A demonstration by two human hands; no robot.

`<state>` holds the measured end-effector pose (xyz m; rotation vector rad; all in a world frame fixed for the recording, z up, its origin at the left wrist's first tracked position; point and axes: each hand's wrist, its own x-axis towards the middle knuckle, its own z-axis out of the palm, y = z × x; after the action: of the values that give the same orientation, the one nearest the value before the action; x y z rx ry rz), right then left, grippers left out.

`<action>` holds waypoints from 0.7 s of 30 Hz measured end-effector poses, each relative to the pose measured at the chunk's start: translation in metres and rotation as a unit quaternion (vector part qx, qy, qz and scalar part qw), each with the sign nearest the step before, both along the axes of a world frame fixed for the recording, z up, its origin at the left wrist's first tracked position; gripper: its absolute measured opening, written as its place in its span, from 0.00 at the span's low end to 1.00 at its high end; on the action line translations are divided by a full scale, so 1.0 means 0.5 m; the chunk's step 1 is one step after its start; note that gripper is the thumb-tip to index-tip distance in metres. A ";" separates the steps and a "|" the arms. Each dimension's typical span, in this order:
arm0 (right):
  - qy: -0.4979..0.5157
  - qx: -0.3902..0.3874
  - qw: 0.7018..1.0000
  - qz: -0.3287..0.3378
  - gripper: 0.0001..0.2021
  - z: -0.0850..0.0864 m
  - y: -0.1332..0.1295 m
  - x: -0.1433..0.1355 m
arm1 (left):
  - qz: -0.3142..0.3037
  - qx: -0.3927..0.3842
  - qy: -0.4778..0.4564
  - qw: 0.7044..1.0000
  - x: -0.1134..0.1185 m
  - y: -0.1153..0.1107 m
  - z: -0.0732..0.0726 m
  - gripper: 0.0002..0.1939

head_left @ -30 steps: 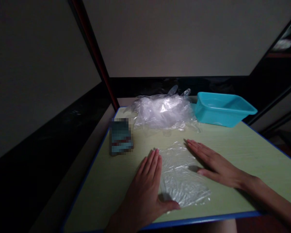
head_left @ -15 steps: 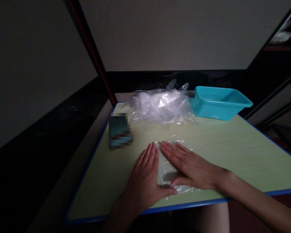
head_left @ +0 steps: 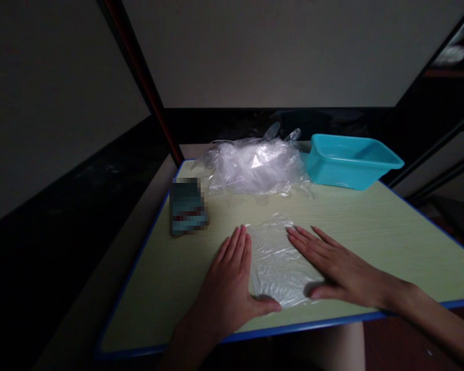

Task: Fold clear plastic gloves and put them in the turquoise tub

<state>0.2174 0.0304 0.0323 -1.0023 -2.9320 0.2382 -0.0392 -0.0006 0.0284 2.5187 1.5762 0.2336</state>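
A thin clear plastic sheet point(head_left: 276, 263), perhaps a disposable glove or bag, lies spread flat and a little wrinkled near the table's front edge. My left hand point(head_left: 232, 278) rests flat along its left side, fingers pointing away from me and thumb out across the near corner. On the right side, my right hand point(head_left: 334, 265) lies with fingers stretched out, its fingertips and thumb on the plastic. Neither hand grips anything. Behind them sits a crumpled heap of clear plastic gloves point(head_left: 255, 165), with a few finger shapes sticking up.
A turquoise plastic basin point(head_left: 344, 175) stands at the back right of the pale wooden table point(head_left: 402, 247), which has a blue edge. At the left lies a dark, pixelated flat object point(head_left: 187, 206). A wall panel point(head_left: 270, 56) rises behind the table.
My right hand has slid to the right across the plastic, uncovering its middle, which now looks more spread out. My left hand has stayed nearly in place.
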 end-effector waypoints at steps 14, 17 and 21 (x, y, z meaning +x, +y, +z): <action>0.020 0.033 0.999 -0.007 0.41 -0.006 -0.012 0.042 | 0.001 0.027 0.003 1.000 -0.004 -0.009 -0.009 0.62; 0.031 0.025 0.999 -0.009 0.39 -0.004 -0.013 0.043 | 0.003 0.025 0.006 1.000 -0.005 -0.011 -0.008 0.62; 0.062 0.019 0.997 -0.031 0.36 0.001 -0.012 0.045 | 0.002 0.021 0.008 1.000 -0.005 -0.009 -0.008 0.61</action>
<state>0.2397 0.0246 0.0330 -1.0321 -2.7789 0.2330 -0.0418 -0.0050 0.0243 2.5555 1.5995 0.2504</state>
